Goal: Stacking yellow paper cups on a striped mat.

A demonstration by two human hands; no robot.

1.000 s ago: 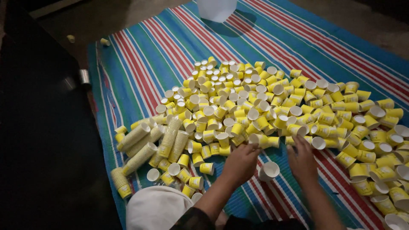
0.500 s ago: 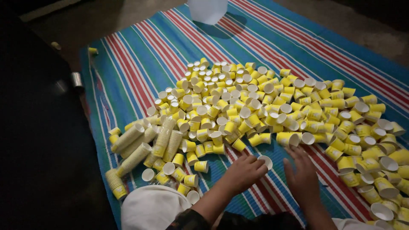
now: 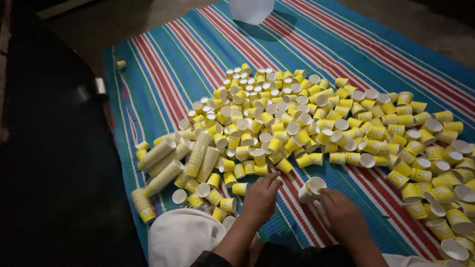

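Lying on its side on the striped mat [image 3: 188, 54], a small yellow paper cup [image 3: 311, 190] with a white inside is found near the front of the scene, just left of the right hand [image 3: 344, 217] and touching its fingertips. The right hand's fingers are curled loosely toward the cup, though a firm pinch cannot be told from this view. The left hand [image 3: 261, 198] is laid palm down beside it, fingers together and stretched toward the near edge of the heap, with nothing seen held. The step in hand is judged to be the gathering of loose cups one at a time for nesting; a light grip at the rim would be called for, since thin paper walls are easily crushed. Farther out, a broad heap of loose cups [image 3: 316, 123] is spread across the mat, each a short tapered cone, smooth and matte, many tipped over with white mouths showing. To the left, nested stacks [image 3: 185, 160] are laid in long ribbed rolls. The mat is woven, with blue, red and white stripes. A white rounded bundle [image 3: 180, 237] is seen at the near left, and a pale container [image 3: 251, 10] at the far edge.
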